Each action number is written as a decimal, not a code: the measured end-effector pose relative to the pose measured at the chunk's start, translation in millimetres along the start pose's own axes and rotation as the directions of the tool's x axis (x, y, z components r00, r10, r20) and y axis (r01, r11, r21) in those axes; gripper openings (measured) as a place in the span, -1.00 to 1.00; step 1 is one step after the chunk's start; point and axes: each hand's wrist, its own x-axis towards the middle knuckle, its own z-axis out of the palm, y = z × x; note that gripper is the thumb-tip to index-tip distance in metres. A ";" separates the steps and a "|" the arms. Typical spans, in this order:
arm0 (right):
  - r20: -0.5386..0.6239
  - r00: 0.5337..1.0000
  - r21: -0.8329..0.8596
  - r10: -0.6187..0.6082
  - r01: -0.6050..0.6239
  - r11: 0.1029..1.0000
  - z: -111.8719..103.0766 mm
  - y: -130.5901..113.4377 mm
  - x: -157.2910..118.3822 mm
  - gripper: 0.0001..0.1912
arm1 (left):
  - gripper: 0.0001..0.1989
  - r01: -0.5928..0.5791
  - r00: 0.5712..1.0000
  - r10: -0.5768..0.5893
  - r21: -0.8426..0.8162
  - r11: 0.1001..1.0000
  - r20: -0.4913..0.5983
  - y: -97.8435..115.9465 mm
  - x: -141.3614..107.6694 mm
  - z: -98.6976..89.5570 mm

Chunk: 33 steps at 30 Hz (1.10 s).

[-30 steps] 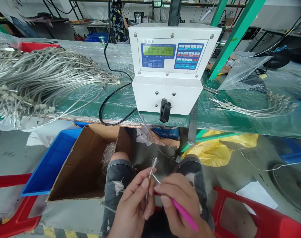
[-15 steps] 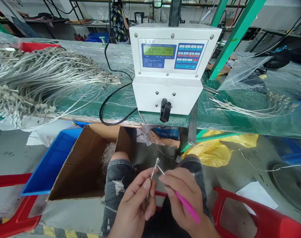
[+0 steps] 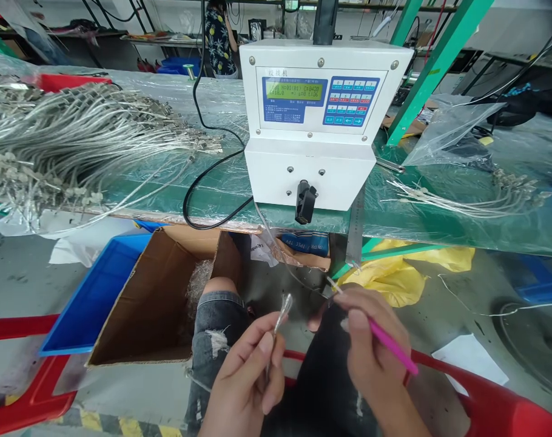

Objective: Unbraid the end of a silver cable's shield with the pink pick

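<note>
My left hand (image 3: 249, 370) pinches a thin cable (image 3: 284, 308) between thumb and fingers. Bare silvery strands fan out at the cable's upper end, above the fingertips. To its right, my right hand (image 3: 378, 343) is closed around a pink-handled pick (image 3: 394, 347). The pick's thin metal shaft points up and to the left, apart from the cable. Both hands are over my lap, below the bench edge. My fingers hide the lower part of the cable.
A white machine (image 3: 310, 173) with a display and keypad stands on the green bench (image 3: 417, 227). Bundled cables (image 3: 85, 133) are piled on the left, with a smaller bunch (image 3: 480, 200) on the right. A cardboard box (image 3: 139, 309) is beside my leg. Someone (image 3: 220, 42) is in the background.
My right hand has moved right with the pick, away from the cable end. The strands there look more spread. My left hand has barely moved.
</note>
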 end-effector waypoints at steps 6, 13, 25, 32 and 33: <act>0.221 0.966 0.221 -0.137 0.088 0.971 9.9 -28.4 -11.9 -0.80 | -0.71 -0.040 0.999 0.040 0.007 0.999 -0.024 1.9 6.1 2.7; 0.221 0.963 0.242 -0.153 0.098 0.965 19.3 -29.2 -15.3 -0.81 | -0.72 -0.039 0.999 0.039 -0.015 0.999 -0.014 1.5 2.2 4.1; 0.210 0.964 0.210 -0.161 0.116 0.971 20.9 -31.2 -12.2 -0.80 | -0.75 -0.037 0.999 0.037 -0.017 0.999 -0.003 1.6 0.8 5.2; 0.157 0.978 0.079 -0.133 0.122 0.989 11.0 -19.9 -7.5 -0.72 | -0.75 -0.040 0.999 0.040 0.023 0.999 0.003 -1.6 -1.2 1.5; 0.160 0.979 0.090 -0.129 0.116 0.989 9.5 -19.5 -7.0 -0.72 | -0.75 -0.043 0.999 0.043 0.022 0.999 -0.001 -1.5 -1.1 1.5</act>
